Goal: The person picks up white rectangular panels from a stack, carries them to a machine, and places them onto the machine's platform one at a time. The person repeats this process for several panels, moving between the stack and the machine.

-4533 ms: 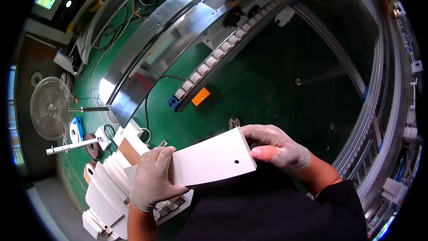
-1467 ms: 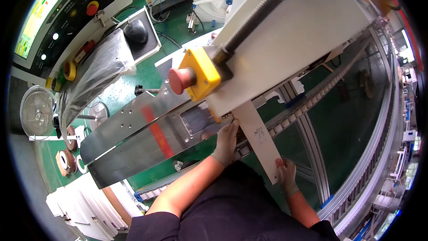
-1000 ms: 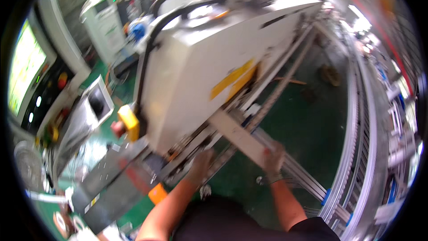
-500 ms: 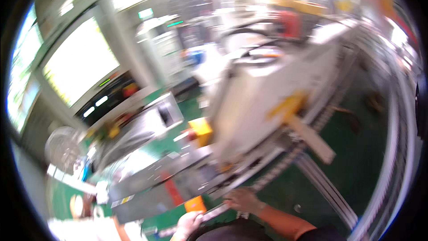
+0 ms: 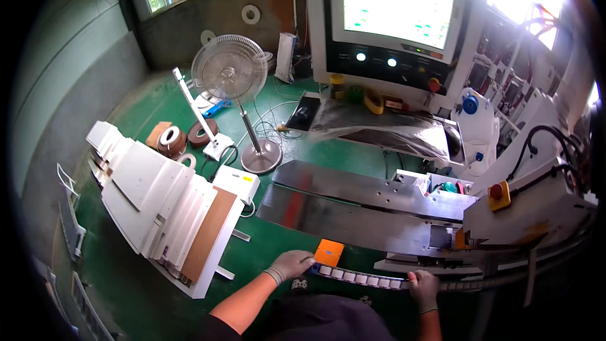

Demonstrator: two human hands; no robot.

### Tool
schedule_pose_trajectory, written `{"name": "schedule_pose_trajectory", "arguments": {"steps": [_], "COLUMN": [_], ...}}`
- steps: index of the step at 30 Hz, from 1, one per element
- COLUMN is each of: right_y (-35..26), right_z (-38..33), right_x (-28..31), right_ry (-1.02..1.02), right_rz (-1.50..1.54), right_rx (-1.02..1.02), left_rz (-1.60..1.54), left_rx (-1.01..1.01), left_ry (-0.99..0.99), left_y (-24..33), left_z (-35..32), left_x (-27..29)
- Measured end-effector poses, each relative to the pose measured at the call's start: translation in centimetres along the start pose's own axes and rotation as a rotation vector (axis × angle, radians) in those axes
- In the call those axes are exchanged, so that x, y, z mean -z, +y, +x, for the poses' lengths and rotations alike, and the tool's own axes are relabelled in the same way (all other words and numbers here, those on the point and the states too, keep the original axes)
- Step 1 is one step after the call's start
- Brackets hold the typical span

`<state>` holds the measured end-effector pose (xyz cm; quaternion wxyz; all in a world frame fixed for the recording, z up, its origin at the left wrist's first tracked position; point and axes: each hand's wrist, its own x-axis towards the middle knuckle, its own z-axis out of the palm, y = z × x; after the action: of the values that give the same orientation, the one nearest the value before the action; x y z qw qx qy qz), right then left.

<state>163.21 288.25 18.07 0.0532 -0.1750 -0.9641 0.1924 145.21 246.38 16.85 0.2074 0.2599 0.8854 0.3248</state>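
A narrow rail with a row of pale rollers (image 5: 360, 276) runs along the machine's near side, just in front of my body. My left hand (image 5: 292, 265), in a grey glove, is closed at the rail's left end, beside a small blue end piece. My right hand (image 5: 424, 287), gloved too, is curled over the same rail farther right, its thumb up. An orange plate (image 5: 329, 252) lies just beyond my left hand, between the rail and the machine's long steel bed (image 5: 353, 222).
White panels and one brown board are stacked on a stand (image 5: 201, 281) at left. Beyond are a standing fan (image 5: 230, 72), rolls of edge tape (image 5: 172, 142) and loose cables. A control panel with a screen (image 5: 398, 3) rises behind; a red button on a yellow box (image 5: 499, 196) is at right.
My view has swung left and steadied, bringing the panel stack and fan into fuller sight. Both hands remain at the rail, and they now sit farther apart in the picture.
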Motion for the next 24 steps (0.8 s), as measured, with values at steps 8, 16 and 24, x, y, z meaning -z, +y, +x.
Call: {"name": "schedule_pose_trajectory", "arguments": {"steps": [8,16,24], "right_y": [-14.6,-21.9,-21.5], "right_z": [1.6,2.2,2.6], "right_x": [-6.8,-8.0,-7.9], "right_ry": [-0.037,-0.103,-0.064], "right_rz": [-0.145,-0.163,-0.128], "right_rx": [0.071,0.063,0.074], "left_rz": [-0.259,-0.222,0.321], "left_rx": [0.183,0.058,-0.181], "left_ry": [0.086,0.526,0.707], "left_y": [-10.1,-8.3,-1.7], "left_z": [-4.5,5.9,21.3], "left_x": [2.9,15.9,24.9]}}
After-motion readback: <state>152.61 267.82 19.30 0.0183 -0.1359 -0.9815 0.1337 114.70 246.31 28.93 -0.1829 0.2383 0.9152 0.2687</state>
